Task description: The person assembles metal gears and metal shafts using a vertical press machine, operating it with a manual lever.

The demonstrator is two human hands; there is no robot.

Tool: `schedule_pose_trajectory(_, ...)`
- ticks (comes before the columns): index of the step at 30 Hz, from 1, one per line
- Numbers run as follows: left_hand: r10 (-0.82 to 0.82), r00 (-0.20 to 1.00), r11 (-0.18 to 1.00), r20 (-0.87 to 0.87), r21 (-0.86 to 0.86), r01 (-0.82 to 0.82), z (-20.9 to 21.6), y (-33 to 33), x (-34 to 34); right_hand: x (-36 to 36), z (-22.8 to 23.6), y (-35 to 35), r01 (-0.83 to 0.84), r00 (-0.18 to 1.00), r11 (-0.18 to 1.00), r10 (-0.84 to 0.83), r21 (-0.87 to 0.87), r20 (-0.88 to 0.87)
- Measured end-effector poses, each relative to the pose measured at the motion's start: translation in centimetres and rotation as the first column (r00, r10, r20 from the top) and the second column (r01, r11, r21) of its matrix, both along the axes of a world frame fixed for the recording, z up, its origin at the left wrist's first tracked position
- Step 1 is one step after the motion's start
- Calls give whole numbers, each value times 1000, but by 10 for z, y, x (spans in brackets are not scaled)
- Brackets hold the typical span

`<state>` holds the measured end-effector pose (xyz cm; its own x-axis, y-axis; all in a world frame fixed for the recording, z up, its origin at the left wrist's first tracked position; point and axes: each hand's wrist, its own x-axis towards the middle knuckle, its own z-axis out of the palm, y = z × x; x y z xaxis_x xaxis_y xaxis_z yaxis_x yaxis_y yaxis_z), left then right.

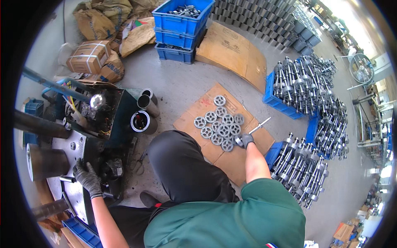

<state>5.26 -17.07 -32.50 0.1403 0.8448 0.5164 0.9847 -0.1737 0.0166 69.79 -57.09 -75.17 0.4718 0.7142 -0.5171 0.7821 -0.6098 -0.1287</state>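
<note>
My right hand [247,139], in a dark grey glove, is closed round a slim metal shaft [260,125]. One end of the shaft points up to the right; a thicker silver part shows at the hand's left. Just left of that hand lies a cluster of several grey spoked wheels [223,130], flat on a cardboard sheet [194,111]. My left hand [87,177], gloved too, rests with its fingers apart at the edge of a metal machine plate [78,159]. Nothing shows in its fingers.
Blue crates [283,103] heaped with metal shafts [297,87] stand at the right. Steel cylinders [144,122] stand beside the machine. Stacked blue bins [178,25], a carton [89,57] and a large cardboard sheet [233,51] lie farther off. Scissors [138,165] are on the floor.
</note>
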Motion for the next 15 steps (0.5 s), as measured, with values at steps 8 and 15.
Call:
schedule_pose_trajectory(8,-40,745,890,666,-315,329,-4,-4,21,-31,42,-46,922,131,343,-711,-179,-691)
schedule_pose_trajectory(15,-250,556,836,793,-113,536,0,-78,49,-67,181,34,197,946,956,-244,217,214)
